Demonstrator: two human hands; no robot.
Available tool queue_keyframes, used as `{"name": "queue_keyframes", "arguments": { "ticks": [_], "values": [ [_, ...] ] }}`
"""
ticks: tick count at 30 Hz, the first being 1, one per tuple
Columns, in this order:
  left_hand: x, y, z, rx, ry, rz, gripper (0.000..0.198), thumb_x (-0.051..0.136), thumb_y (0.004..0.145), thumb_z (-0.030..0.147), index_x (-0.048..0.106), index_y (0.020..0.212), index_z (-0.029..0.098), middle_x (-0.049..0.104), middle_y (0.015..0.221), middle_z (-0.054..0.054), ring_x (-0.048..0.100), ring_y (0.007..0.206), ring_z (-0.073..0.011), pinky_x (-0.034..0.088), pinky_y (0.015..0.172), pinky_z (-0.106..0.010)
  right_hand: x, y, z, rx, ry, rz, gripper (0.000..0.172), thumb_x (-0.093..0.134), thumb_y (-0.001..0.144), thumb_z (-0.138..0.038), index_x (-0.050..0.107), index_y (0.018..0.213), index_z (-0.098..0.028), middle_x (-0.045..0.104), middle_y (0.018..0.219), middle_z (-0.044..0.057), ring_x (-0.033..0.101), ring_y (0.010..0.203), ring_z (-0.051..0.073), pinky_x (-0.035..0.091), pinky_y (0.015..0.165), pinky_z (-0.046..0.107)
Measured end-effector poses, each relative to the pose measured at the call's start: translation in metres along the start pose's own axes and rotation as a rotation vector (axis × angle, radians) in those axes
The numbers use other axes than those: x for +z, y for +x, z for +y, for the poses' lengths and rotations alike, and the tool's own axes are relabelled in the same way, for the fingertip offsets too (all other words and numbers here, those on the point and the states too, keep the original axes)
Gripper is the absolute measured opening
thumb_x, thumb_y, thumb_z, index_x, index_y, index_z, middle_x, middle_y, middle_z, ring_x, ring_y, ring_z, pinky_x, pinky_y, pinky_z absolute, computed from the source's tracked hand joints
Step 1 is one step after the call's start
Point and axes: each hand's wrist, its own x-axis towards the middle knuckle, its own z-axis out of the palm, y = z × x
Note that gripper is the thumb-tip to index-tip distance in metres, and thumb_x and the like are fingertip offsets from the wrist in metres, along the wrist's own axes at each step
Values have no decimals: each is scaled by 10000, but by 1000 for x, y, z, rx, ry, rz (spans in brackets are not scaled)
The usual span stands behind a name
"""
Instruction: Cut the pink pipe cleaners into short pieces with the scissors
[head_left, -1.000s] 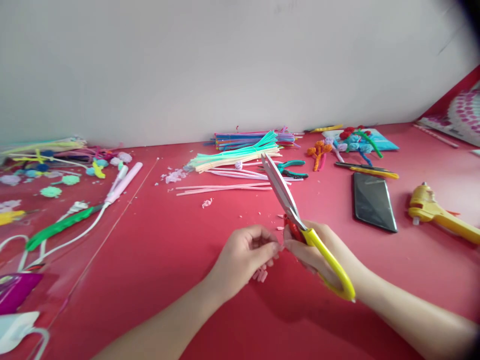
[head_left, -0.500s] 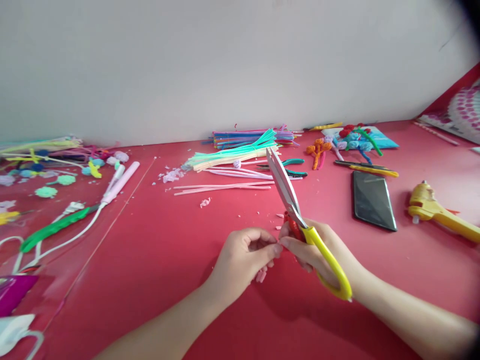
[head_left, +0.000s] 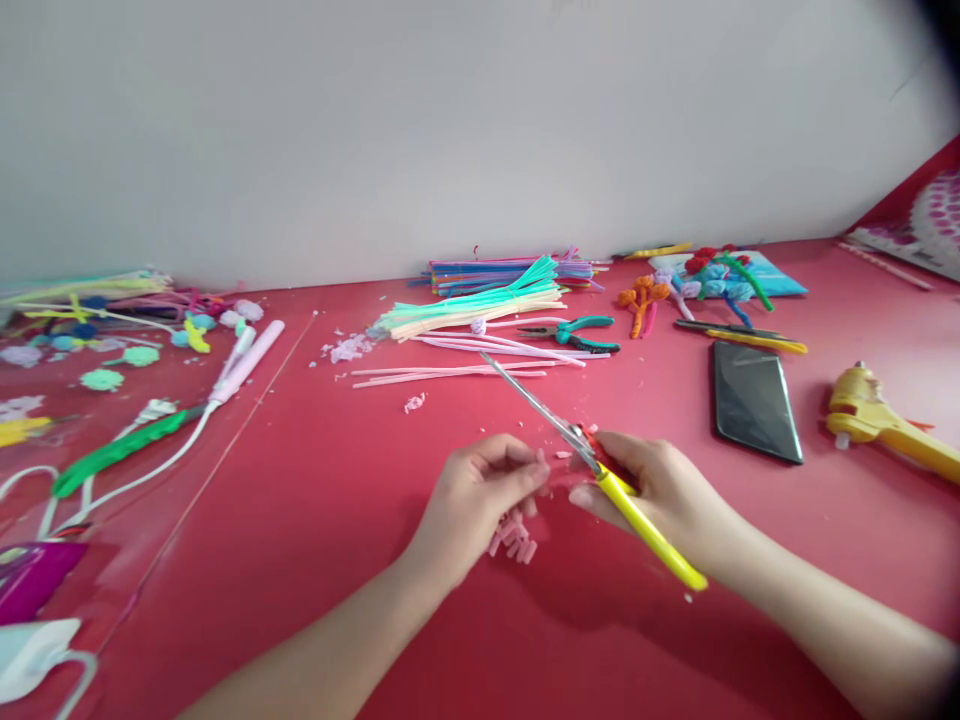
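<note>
My left hand point(head_left: 491, 500) is closed in a pinch on a short pink piece of pipe cleaner point(head_left: 541, 458) near the middle of the table. Just below its fingers lies a small pile of cut pink pieces point(head_left: 515, 538). Held in my right hand point(head_left: 660, 490) is a pair of scissors point(head_left: 574, 435) with yellow and red handles, the blades pointing up and to the left. The blades look nearly closed and sit apart from the left fingers. Pink pipe cleaners point(head_left: 450, 373) lie on the table behind both hands.
Bundles of pipe cleaners point(head_left: 480, 305) and teal pliers point(head_left: 577, 332) lie at the back. To the right are a phone point(head_left: 756, 400), a yellow glue gun point(head_left: 877, 415) and pipe-cleaner flowers point(head_left: 643, 295). A pink corded tool point(head_left: 251, 355) and a green stick point(head_left: 124, 455) are at left.
My hands have moved apart from each other. The scissors have turned, their blades now leaning further left and lower. The pile of pink pieces shows more clearly below the left hand.
</note>
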Motion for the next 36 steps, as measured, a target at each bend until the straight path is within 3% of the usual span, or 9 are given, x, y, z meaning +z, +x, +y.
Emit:
{"name": "queue_keyframes", "arguments": {
  "ticks": [4,11,23,36],
  "values": [
    [-9,6,0,105,-162,158,99,591,678,230,545,717,152,552,591,8,500,494,-61,378,468,-165,1,2,8,25,-301,81,256,480,689,-451,387,658,-214,444,495,-50,363,436,88,221,435,203],
    [-13,6,4,211,-278,216,84,544,714,198,569,747,125,589,673,-28,529,571,-87,423,552,-211,14,1,17,-16,-529,111,277,416,724,-497,416,687,-223,536,550,-13,467,447,133,207,436,235],
    [-12,4,6,307,-307,271,46,533,723,181,550,727,139,551,629,3,521,558,-84,423,529,-208,20,-2,14,-89,-574,131,293,390,747,-496,433,727,-207,535,501,-6,486,411,135,187,419,234],
    [-13,4,7,289,-292,288,59,549,697,197,557,728,147,570,634,2,528,553,-90,436,539,-222,22,-2,14,-110,-638,165,301,357,765,-480,453,761,-196,538,473,2,490,387,144,172,408,240]
  ]
}}
